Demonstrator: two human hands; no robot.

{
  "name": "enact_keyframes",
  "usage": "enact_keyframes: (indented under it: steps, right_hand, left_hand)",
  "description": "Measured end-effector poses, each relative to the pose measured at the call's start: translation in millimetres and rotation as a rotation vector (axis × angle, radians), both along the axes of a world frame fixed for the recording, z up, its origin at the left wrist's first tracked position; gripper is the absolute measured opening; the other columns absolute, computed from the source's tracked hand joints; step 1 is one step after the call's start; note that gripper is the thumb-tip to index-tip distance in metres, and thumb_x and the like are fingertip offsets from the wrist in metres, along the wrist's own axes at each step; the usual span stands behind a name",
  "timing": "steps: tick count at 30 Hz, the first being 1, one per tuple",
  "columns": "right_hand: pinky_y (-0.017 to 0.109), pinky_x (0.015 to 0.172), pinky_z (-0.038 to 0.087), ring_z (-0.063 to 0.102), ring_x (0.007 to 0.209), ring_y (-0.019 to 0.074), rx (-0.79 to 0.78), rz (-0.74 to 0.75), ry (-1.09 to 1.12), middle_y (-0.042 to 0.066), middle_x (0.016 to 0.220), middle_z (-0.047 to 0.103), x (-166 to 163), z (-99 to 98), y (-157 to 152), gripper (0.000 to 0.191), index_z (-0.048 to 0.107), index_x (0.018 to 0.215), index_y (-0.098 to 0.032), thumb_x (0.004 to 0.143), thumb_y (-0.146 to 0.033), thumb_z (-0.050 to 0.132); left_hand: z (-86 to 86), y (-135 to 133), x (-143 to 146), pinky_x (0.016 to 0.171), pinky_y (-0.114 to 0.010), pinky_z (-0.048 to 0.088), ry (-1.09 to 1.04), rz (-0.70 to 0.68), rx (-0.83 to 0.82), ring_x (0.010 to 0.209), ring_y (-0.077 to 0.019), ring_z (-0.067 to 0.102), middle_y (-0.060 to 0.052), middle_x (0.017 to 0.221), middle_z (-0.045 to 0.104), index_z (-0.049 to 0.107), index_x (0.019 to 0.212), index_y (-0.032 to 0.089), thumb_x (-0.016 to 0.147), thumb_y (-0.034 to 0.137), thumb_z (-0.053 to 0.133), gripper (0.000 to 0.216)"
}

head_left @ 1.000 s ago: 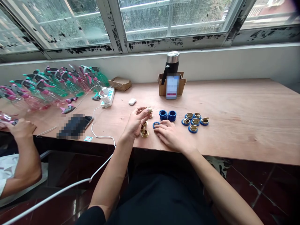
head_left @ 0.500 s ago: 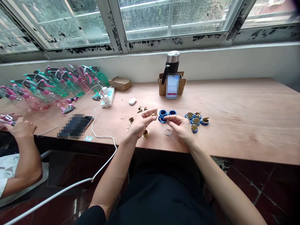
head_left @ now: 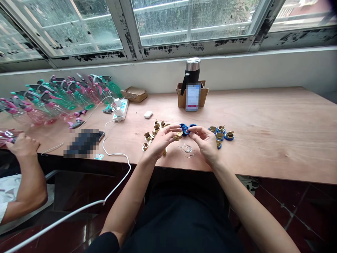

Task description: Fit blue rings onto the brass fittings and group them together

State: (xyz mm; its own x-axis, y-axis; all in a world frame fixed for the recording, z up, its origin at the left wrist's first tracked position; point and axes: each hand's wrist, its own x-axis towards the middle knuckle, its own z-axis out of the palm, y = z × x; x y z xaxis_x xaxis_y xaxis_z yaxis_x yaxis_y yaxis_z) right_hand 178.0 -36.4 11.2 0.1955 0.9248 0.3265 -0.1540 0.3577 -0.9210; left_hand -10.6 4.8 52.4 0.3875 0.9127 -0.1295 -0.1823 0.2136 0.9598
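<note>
Nothing can be read; the small label [head_left: 99, 156] is blurred.

Your forearms [head_left: 131, 191] stretched forward, converging; left hand [head_left: 160, 143] palm inward, fingers [head_left: 172, 127] extended; right hand [head_left: 207, 143] pinching, close by.

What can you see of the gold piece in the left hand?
The gold piece is small, shiny and looks metallic, with a flat flap that seems to stand up at an angle from a rounded base. The left hand grips it at the fingertips, which partly cover it. It sits left of the blue ring in the right hand. Finer detail is too small to tell.
</note>
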Motion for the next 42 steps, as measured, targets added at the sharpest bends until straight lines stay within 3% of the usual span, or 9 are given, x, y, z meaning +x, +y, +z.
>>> enact_keyframes:
  steps: [5,8,17,21,26,37,42]
  right_hand:
    - [0.039,0.101,0.06,0.077,0.101,0.0208,-0.007,0.084,0.167,0.003,0.102,0.08,1.7,3.2,-0.3,0.024,0.078,0.1,-0.024,0.084,-0.035,0.091]
    - [0.037,0.094,0.064,0.078,0.092,0.0192,-0.045,0.13,0.229,0.001,0.094,0.078,-1.0,8.3,-3.2,0.028,0.076,0.095,-0.024,0.078,-0.034,0.096]
    - [0.034,0.079,0.066,0.077,0.086,0.0191,-0.101,0.118,0.155,0.004,0.094,0.082,-5.0,4.7,-2.1,0.027,0.081,0.098,-0.022,0.081,-0.038,0.093]
    - [0.035,0.081,0.064,0.076,0.085,0.0192,-0.083,0.098,0.084,0.004,0.092,0.081,-3.0,1.8,-1.5,0.023,0.083,0.099,-0.022,0.084,-0.037,0.091]
    - [0.035,0.084,0.062,0.075,0.09,0.0196,-0.099,0.15,0.023,0.005,0.099,0.081,-3.9,-2.1,-1.3,0.027,0.082,0.112,-0.023,0.091,-0.04,0.084]
    - [0.028,0.068,0.059,0.068,0.075,0.0145,-0.251,0.208,0.086,0.0,0.095,0.071,-6.3,-1.6,-2.7,0.048,0.065,0.128,-0.027,0.09,-0.05,0.082]
    - [0.027,0.064,0.057,0.069,0.074,0.015,-0.3,0.267,0.122,0.002,0.094,0.073,-8.1,-1.5,-5.1,0.045,0.067,0.125,-0.025,0.092,-0.054,0.08]
  left_hand:
    - [-1.5,1.3,-0.3,0.11,-0.046,0.053,-0.011,0.021,0.013,0.116,-0.0246,0.072,-0.017,0.125,0.076,0.073,0.119,0.012,0.091,0.021,0.073,0.029]
    - [-0.6,-0.6,1.1,0.104,-0.043,0.054,0.01,0.019,0.035,0.112,-0.0236,0.072,-0.016,0.121,0.077,0.073,0.117,0.013,0.09,0.025,0.076,0.03]
    - [5.2,-7.8,4.3,0.097,-0.036,0.052,0.044,-0.079,0.08,0.111,-0.0222,0.069,-0.014,0.122,0.076,0.074,0.119,0.015,0.087,0.039,0.084,0.041]
    - [1.4,-6.9,2.1,0.101,-0.039,0.051,0.038,-0.133,0.121,0.116,-0.0252,0.069,-0.015,0.126,0.075,0.071,0.125,0.016,0.082,0.031,0.089,0.049]
    - [3.7,-9.5,3.0,0.106,-0.041,0.051,-0.016,-0.109,0.059,0.117,-0.0241,0.07,-0.014,0.13,0.075,0.07,0.123,0.016,0.084,0.021,0.081,0.041]
    - [5.5,-11.3,4.0,0.109,-0.04,0.049,-0.07,-0.101,0.045,0.126,-0.0249,0.065,-0.013,0.134,0.073,0.07,0.123,0.019,0.083,0.014,0.074,0.04]
    - [7.7,-12.6,4.5,0.104,-0.037,0.05,-0.091,-0.12,0.054,0.117,-0.0218,0.065,-0.013,0.135,0.072,0.07,0.124,0.018,0.085,0.014,0.073,0.04]
